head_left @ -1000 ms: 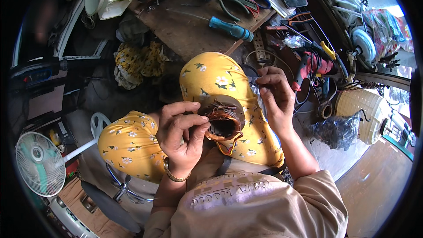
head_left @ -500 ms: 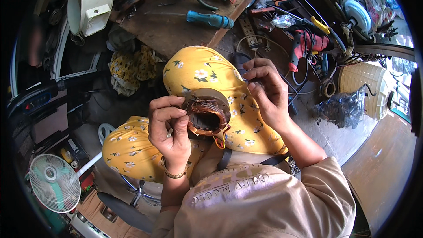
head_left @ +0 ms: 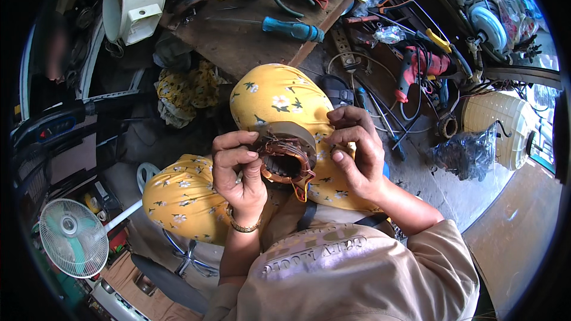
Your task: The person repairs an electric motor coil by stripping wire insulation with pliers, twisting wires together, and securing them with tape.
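A round motor stator (head_left: pixel 285 154) with copper windings, a dark grey body and coloured leads rests upright over my lap in yellow floral trousers (head_left: pixel 273 95). My left hand (head_left: pixel 239 166) grips its left side with bent fingers and thumb. My right hand (head_left: pixel 357 157) hangs just right of it, fingers bent and thumb apart, with nothing visible held. A watch band circles my left wrist.
A wooden workbench (head_left: pixel 232 35) ahead carries a teal-handled screwdriver (head_left: pixel 291 29), pliers (head_left: pixel 285 0) and scissors. At right lie a red power tool (head_left: pixel 416 68), cords, bagged items and a cream ribbed housing (head_left: pixel 493 119). A fan (head_left: pixel 68 232) stands lower left.
My right hand has come down and inward, nearer the stator, its fingers leaving the dark item beside my leg. My left hand still holds the stator. The view has shifted slightly.
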